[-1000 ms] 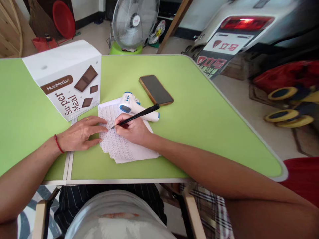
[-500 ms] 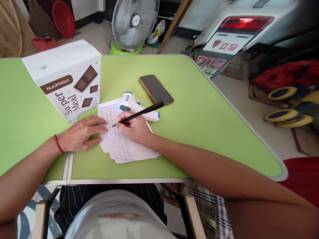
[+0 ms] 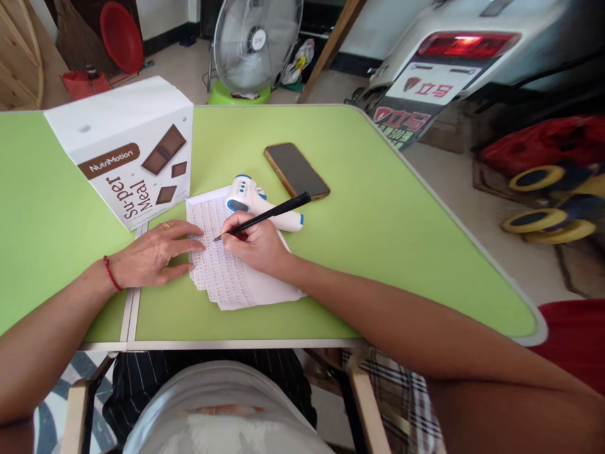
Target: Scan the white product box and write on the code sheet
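Observation:
My right hand [image 3: 258,244] grips a black pen [image 3: 283,208], its tip down on a sheet of paper [image 3: 227,277] covered in rows of small handwriting. The paper's lower left edge is jagged. Fingers spread, my left hand [image 3: 158,252] lies flat with its fingertips on the paper's left edge. A white and blue infrared thermometer [image 3: 246,195] rests on the paper's upper part, just beyond my right hand, which hides some of the sheet.
A white NutriMotion box [image 3: 127,151] stands at the left on the green table [image 3: 378,239]. Beyond the thermometer lies a phone [image 3: 297,169] in a brown case. Past the table's far edge are a fan [image 3: 258,47] and a parked scooter [image 3: 439,69].
The pen tip has shifted very slightly along the paper. The left hand and the things on the table look the same.

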A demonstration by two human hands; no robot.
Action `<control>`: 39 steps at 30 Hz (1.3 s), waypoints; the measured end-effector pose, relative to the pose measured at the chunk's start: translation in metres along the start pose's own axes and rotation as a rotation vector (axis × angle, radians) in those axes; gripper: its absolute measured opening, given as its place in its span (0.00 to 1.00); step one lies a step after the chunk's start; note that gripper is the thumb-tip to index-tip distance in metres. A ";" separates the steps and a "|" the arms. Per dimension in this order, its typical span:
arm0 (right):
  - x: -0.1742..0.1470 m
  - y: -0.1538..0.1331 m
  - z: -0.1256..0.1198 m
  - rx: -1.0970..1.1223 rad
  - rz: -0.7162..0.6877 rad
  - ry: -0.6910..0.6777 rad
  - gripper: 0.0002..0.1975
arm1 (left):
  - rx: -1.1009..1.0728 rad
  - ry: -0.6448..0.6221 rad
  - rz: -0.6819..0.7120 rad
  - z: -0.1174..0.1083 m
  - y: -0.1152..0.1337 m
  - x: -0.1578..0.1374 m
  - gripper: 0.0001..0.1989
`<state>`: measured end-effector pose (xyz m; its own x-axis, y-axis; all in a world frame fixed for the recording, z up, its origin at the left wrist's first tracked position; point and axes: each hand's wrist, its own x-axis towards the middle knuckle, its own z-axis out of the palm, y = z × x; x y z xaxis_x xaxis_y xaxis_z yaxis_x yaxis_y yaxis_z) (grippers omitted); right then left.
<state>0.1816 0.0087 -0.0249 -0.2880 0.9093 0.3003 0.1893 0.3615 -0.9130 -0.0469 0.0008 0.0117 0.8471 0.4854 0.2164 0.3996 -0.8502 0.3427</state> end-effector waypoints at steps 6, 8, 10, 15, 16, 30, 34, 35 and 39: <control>-0.002 0.002 0.001 -0.059 0.046 -0.026 0.01 | 0.000 -0.008 -0.015 0.000 0.001 0.001 0.14; -0.002 0.002 0.001 -0.068 0.019 0.002 0.01 | -0.003 -0.010 -0.014 0.000 0.001 0.001 0.14; -0.003 0.001 0.000 -0.045 -0.028 0.029 0.02 | -0.005 -0.008 -0.010 0.000 0.001 0.001 0.14; -0.003 0.000 0.002 0.020 -0.112 -0.086 0.01 | -0.005 -0.007 -0.024 -0.001 0.001 0.000 0.14; -0.003 0.000 0.002 0.020 -0.115 -0.099 0.01 | -0.006 -0.009 -0.029 -0.001 0.001 0.000 0.14; -0.003 0.001 0.001 -0.018 -0.083 -0.135 0.02 | -0.012 -0.020 -0.033 -0.001 0.002 0.001 0.14; -0.003 0.000 0.002 -0.015 -0.059 -0.104 0.01 | -0.010 -0.020 -0.036 0.000 0.001 0.001 0.14; -0.003 0.000 0.002 -0.014 -0.055 -0.111 0.02 | -0.012 -0.019 -0.034 0.000 0.001 0.001 0.14; -0.002 0.000 0.001 -0.003 -0.028 -0.108 0.02 | -0.014 -0.018 -0.032 -0.001 0.001 0.001 0.14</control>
<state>0.1809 0.0064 -0.0258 -0.3927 0.8714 0.2939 0.1828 0.3872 -0.9037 -0.0462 0.0003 0.0129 0.8401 0.5087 0.1884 0.4223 -0.8312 0.3616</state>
